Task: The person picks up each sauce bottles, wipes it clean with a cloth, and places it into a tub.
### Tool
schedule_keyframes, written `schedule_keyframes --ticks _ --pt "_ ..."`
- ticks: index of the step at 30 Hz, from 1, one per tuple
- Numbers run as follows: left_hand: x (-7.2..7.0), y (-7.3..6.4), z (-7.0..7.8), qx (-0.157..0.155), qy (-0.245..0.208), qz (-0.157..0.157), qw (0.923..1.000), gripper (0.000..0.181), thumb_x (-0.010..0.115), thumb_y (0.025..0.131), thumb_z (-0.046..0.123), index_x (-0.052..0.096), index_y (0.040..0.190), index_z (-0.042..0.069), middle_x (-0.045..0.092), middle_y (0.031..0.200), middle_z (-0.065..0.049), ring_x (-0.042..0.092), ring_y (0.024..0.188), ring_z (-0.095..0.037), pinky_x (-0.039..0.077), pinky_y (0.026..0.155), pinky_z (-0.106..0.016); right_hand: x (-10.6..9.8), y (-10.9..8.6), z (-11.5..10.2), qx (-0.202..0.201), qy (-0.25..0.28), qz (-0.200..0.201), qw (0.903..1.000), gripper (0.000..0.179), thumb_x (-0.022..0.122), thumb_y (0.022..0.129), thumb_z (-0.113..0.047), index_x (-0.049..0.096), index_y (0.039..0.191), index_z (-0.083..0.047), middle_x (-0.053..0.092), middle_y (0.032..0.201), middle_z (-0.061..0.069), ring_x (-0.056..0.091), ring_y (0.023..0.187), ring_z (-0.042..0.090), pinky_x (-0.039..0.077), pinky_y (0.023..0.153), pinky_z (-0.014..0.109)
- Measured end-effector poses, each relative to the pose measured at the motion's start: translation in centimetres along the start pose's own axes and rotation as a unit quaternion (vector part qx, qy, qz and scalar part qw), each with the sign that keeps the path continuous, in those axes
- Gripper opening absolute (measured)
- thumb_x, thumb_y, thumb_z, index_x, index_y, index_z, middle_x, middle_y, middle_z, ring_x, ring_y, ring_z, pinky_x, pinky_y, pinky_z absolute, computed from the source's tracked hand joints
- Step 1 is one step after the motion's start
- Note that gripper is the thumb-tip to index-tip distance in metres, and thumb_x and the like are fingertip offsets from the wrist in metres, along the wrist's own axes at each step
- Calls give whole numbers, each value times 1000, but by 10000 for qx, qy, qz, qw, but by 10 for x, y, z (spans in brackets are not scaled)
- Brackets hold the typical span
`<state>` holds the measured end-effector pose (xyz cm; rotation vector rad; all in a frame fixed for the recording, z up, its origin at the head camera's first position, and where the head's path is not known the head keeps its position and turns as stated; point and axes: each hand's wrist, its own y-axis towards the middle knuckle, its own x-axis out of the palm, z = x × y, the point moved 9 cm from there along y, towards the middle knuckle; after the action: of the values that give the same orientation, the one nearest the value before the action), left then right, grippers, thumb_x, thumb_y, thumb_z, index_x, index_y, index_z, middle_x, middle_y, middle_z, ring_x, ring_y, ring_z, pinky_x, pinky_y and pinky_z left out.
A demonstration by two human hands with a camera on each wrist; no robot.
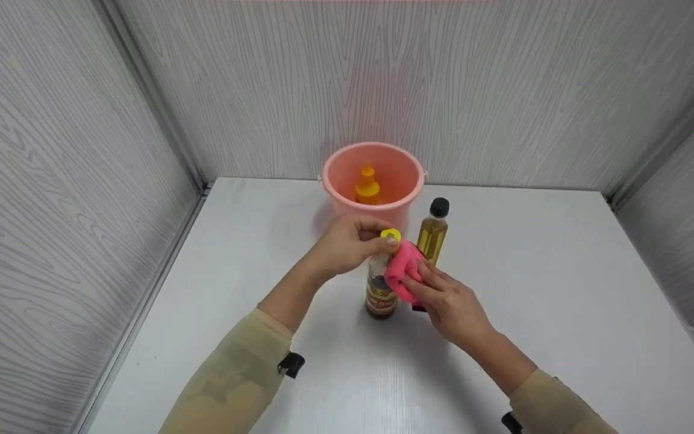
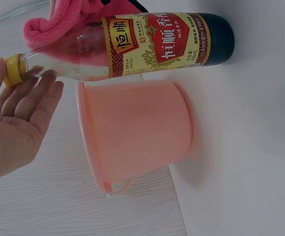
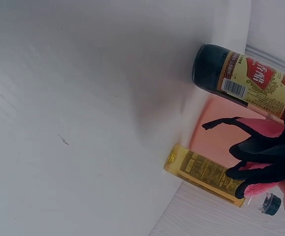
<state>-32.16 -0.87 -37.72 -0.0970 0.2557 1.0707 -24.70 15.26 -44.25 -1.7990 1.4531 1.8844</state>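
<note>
A glass vinegar bottle (image 1: 381, 296) with a yellow cap (image 1: 390, 234), dark liquid and a red-and-cream label stands upright on the white table. My left hand (image 1: 342, 246) pinches it at the cap, thumb on one side and fingers on the other, as the left wrist view shows. In my right hand (image 1: 454, 306) is a bunched pink fleecy cloth (image 1: 404, 272) with black edging, held against the bottle's upper side. In the right wrist view, black folds of the cloth (image 3: 265, 152) hide part of the bottle, and little of the right hand shows.
Just behind the hands stands a pink bucket (image 1: 347, 206), holding a yellow squeeze bottle (image 1: 367, 191) with a pointed tip. A golden oil bottle (image 1: 432, 236) with a black cap is right of the vinegar bottle, partly behind the cloth. Grey wood-grain panels (image 1: 262, 90) enclose the table.
</note>
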Motion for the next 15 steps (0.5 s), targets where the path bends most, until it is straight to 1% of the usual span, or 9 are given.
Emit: schedule_keyframes --ticks 7,13,15 --pt "0 1 -2 -57 -38 7 10000 28 79 98 21 78 124 12 77 112 -3 73 108 -20 57 101 -34 6 -8 1 -4 16 -66 10000 70 88 82 3 67 145 -18 56 154 13 56 139 35 54 101 49" --pt "-1 1 -3 -108 71 98 9999 28 80 97 21 79 124 13 76 114 -1 71 110 -20 58 99 -34 7 -14 -1 -241 -13 181 9995 68 90 78 5 71 140 -14 62 146 18 62 131 39 56 97 51" --pt "-1 1 -3 -126 92 106 9998 28 80 97 21 79 124 14 76 115 -1 71 110 -20 58 99 -33 8 -16 -2 -261 3 220 9994 67 90 77 5 72 138 -14 64 144 19 64 129 40 57 96 51"
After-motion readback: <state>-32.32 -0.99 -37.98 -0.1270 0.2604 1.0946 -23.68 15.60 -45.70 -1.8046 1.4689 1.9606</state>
